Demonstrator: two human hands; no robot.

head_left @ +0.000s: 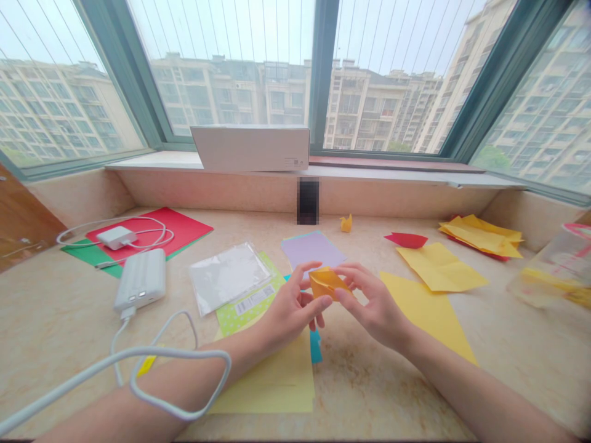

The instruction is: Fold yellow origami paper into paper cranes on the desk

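A small folded orange paper piece [324, 283] is held above the marble counter [55, 320] between both hands. My left hand [290, 307] pinches its left side with thumb and fingers closed on it. My right hand [373, 301] grips its right edge, fingers curled around it. Below the hands lie a yellow sheet [277, 381], a teal sheet [315, 344] and a lilac sheet [311, 249]. A large orange-yellow sheet [429, 314] lies just right of my right hand.
A white power bank [141, 280] with a looping white cable [152, 363] lies at the left, beside a charger [115, 237] on red and green paper. A clear packet [228, 277], folded yellow papers [480, 237], a red piece [406, 240], a small orange figure [346, 223], a white box [252, 147] on the sill.
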